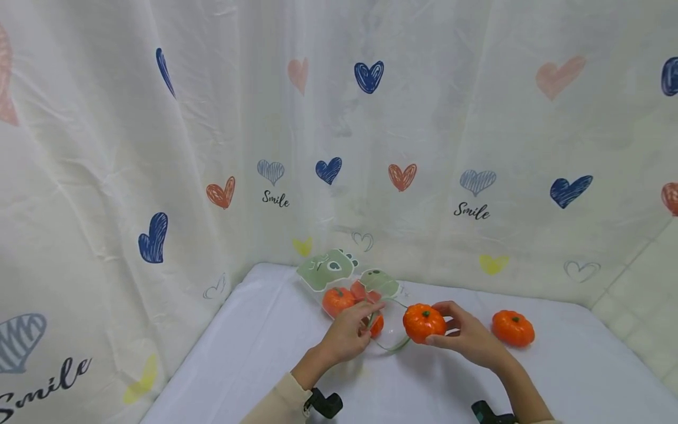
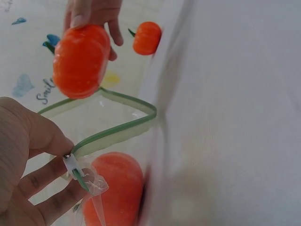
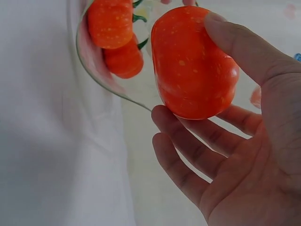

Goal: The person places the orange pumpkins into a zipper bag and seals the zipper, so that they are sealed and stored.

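Observation:
A clear zip bag [image 1: 327, 270] with a green cartoon print lies on the table, its green-edged mouth [image 2: 115, 130] spread wide. My left hand [image 1: 345, 333] pinches that edge beside the white slider [image 2: 71, 165]. Several small orange pumpkins [image 1: 338, 301] sit inside the bag; two of them, an upper pumpkin [image 3: 110, 23] and a lower one [image 3: 124, 61], show in the right wrist view. Between thumb and fingers, my right hand [image 1: 471, 337] holds another orange pumpkin [image 1: 424, 323] with a green stem, right at the bag's mouth.
One loose orange pumpkin [image 1: 512, 328] rests on the white-covered table [image 1: 577, 377], right of my right hand. Behind the table hangs a pale curtain [image 1: 424, 129] printed with hearts, which also runs along the left side.

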The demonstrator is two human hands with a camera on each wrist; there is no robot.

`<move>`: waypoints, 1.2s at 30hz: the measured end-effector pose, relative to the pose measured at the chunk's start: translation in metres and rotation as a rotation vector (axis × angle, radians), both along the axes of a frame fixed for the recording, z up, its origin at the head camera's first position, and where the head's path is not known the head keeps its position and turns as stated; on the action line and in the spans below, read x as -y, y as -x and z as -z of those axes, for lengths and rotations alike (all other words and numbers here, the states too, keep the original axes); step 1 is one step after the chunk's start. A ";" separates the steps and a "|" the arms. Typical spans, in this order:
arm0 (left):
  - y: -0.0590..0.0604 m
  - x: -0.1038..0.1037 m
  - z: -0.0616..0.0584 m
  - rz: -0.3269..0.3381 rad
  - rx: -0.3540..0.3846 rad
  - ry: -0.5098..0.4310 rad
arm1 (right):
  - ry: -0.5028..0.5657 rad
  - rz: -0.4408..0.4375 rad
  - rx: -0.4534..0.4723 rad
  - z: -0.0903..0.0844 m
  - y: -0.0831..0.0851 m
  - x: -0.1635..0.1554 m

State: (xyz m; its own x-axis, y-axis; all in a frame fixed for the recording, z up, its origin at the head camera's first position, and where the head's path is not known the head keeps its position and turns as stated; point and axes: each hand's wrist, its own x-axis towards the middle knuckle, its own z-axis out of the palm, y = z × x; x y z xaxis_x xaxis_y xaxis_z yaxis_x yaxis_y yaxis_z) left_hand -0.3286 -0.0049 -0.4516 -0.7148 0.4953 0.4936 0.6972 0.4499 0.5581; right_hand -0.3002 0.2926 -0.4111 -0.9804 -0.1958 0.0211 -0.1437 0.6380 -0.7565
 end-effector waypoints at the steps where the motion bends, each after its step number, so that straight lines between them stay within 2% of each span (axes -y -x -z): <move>1: 0.000 0.000 0.000 -0.001 0.002 0.001 | 0.000 -0.007 0.003 0.001 0.000 0.002; 7: 0.000 -0.001 -0.001 0.006 0.017 -0.012 | 0.015 -0.059 0.005 0.002 0.000 0.009; 11: 0.000 -0.001 -0.001 0.010 0.009 -0.017 | 0.011 -0.057 0.015 0.004 0.001 0.013; 19: 0.001 -0.001 0.001 0.019 0.001 -0.028 | -0.043 0.003 0.011 0.016 0.004 0.021; 29: -0.001 -0.001 -0.001 0.012 0.004 -0.012 | -0.034 0.054 0.011 0.023 0.005 0.028; 36: 0.001 -0.001 0.001 0.010 0.002 -0.008 | -0.038 0.084 -0.058 0.028 0.008 0.033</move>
